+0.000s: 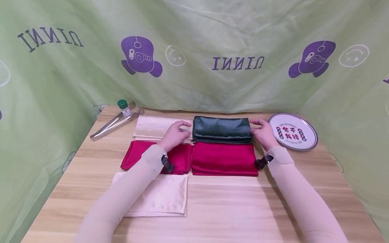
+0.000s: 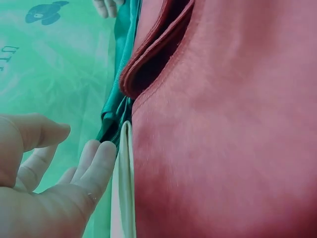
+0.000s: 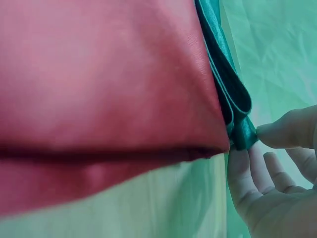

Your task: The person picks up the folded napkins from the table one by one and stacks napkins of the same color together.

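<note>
A folded dark green satin cloth (image 1: 223, 129) lies at the back of the table, between my two hands. My left hand (image 1: 176, 135) is beside its left edge, thumb and fingers apart; in the left wrist view the fingertips (image 2: 105, 151) are right at the cloth's edge. At the opposite end, my right hand (image 1: 262, 133) pinches the green cloth's corner (image 3: 246, 134), thumb on one side and fingers beneath. In front lies a folded red cloth (image 1: 225, 158). A second red cloth (image 1: 180, 157) and a cream cloth (image 1: 155, 126) lie to the left, partly behind my left arm.
Nearest me on the left is another folded cream cloth (image 1: 164, 195), partly under my left forearm in view. Metal tongs (image 1: 107, 130) and a green-capped jar (image 1: 124, 107) are at the back left. A white printed plate (image 1: 293, 131) sits at the back right, before a green curtain (image 1: 194, 87).
</note>
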The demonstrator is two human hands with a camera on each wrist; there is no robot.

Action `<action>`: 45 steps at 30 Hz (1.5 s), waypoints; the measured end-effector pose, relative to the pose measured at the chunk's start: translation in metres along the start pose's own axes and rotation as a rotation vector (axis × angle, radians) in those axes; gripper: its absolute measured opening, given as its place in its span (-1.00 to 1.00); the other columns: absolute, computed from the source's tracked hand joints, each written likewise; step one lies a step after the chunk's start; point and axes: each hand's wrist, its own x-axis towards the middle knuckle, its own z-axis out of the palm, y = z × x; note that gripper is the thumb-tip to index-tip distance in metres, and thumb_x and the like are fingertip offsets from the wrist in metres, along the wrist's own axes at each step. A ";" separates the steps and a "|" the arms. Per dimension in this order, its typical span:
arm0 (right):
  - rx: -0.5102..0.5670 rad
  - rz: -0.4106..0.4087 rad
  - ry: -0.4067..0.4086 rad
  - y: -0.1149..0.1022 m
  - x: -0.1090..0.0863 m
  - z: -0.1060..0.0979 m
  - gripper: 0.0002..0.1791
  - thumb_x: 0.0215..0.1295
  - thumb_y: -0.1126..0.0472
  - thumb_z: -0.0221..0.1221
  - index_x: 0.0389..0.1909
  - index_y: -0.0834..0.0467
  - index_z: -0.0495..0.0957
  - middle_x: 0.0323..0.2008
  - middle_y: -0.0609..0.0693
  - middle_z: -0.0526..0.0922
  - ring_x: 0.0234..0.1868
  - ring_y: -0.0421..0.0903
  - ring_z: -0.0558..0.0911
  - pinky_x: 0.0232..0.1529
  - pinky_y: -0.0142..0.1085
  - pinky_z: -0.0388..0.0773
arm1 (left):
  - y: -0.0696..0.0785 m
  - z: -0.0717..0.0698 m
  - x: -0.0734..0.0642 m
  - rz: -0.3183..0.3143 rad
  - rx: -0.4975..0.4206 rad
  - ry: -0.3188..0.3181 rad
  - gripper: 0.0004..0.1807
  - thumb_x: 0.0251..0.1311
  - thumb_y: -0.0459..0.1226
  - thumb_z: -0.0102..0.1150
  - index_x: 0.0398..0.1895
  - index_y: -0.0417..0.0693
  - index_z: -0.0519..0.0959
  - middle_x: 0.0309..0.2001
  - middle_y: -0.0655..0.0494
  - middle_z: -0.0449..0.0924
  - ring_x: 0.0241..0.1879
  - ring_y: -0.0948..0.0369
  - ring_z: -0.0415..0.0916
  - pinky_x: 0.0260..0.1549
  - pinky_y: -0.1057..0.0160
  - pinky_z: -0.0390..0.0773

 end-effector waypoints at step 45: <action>-0.405 -0.467 -0.491 -0.068 -0.213 0.146 -0.57 0.28 0.11 0.21 0.17 0.09 0.51 0.16 0.00 0.54 0.25 -0.06 0.41 0.26 -0.13 0.34 | -0.055 -0.148 -0.242 -0.009 0.472 0.146 -0.66 0.34 -0.17 0.19 0.08 -0.15 0.53 -0.31 0.05 0.51 -0.45 0.29 0.45 -0.47 0.29 0.44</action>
